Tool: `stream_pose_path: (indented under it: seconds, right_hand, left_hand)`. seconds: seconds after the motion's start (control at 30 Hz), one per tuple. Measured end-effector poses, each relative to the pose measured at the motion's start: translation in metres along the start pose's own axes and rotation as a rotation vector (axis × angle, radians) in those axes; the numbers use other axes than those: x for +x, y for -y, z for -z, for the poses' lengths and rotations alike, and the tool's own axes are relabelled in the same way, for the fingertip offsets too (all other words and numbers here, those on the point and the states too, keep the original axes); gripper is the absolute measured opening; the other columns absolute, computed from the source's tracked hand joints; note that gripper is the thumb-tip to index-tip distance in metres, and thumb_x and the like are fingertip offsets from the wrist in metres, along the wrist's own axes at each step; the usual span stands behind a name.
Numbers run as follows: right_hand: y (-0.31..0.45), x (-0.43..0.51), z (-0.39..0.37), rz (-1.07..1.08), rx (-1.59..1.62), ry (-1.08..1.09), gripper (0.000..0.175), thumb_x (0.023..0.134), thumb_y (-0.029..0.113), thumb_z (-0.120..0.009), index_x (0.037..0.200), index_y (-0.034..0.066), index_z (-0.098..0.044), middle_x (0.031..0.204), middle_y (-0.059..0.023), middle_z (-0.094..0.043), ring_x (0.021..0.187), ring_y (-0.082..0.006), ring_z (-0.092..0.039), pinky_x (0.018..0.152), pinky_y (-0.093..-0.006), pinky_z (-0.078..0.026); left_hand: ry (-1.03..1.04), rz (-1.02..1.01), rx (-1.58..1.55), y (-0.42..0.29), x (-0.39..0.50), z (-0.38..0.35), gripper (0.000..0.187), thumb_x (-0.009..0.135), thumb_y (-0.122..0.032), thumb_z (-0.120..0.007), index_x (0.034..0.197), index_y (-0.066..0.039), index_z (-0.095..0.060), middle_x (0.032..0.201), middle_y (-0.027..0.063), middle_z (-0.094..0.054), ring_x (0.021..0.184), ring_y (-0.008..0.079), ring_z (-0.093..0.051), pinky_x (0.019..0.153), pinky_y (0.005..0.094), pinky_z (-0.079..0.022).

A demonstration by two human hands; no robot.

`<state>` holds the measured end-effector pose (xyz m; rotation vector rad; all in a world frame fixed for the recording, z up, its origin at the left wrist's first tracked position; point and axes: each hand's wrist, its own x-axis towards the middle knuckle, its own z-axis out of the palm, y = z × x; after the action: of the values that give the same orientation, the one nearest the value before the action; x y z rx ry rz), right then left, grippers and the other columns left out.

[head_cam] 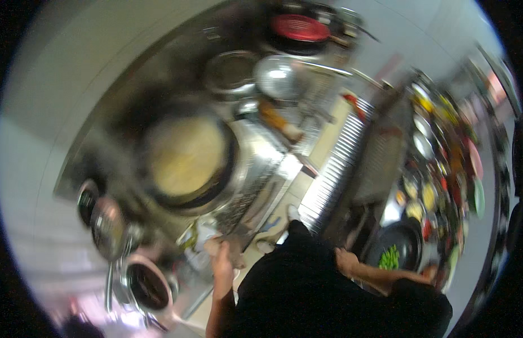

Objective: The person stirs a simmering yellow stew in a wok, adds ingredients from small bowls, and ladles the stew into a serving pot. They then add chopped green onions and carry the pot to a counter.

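The whole picture is blurred by motion. At the front edge of the stove counter, my left hand [221,257] grips what looks like a brownish cloth [235,250]. Crumpled white and yellow-green wrapping [204,234] lies just beyond it. My right hand [347,261] hangs low beside my dark clothing, near the edge of the right-hand counter; its fingers look curled, and whether they hold anything is unclear. Close to that arm sits a black pan [403,241] with cut green vegetables [389,257] in it. On the stove, a large wok [230,169] holds pale yellowish, steaming contents [187,156].
A metal strainer [278,78], a round pan [232,72] and a red basket [301,28] stand at the stove's far end. Pots [148,287] and a ladle-like strainer [107,228] are at left. Bowls of ingredients [428,196] crowd the right counter. A floor grate [337,156] runs between.
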<state>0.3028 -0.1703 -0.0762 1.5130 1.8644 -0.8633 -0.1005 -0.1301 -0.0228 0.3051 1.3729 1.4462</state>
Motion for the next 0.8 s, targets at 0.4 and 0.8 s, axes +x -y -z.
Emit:
stream_pose_path:
  seconds: [0.4,0.8]
  right_hand:
    - [0.034,-0.068,0.02,0.117,0.377,-0.445,0.016,0.08,0.016,-0.06,0.088,0.0039,-0.067,0.087,-0.0159,-0.068,0.081,-0.0337,-0.069,0.063,-0.0453,-0.055]
    - [0.042,-0.015,0.132,0.348,0.022,-0.176,0.022,0.085,0.025,-0.063,0.081,0.0048,-0.07,0.075,-0.0166,-0.069,0.069,-0.0328,-0.068,0.064,-0.0436,-0.054]
  left_hand:
    - [0.089,0.297,0.432,-0.033,0.014,-0.018,0.046,0.099,-0.04,-0.051,0.12,0.0,-0.06,0.109,0.0097,-0.063,0.097,0.0235,-0.061,0.081,0.0368,-0.05]
    - [0.022,0.104,0.232,0.004,0.015,0.012,0.026,0.093,-0.021,-0.063,0.109,-0.001,-0.06,0.104,0.006,-0.063,0.095,0.0177,-0.06,0.085,0.0336,-0.047]
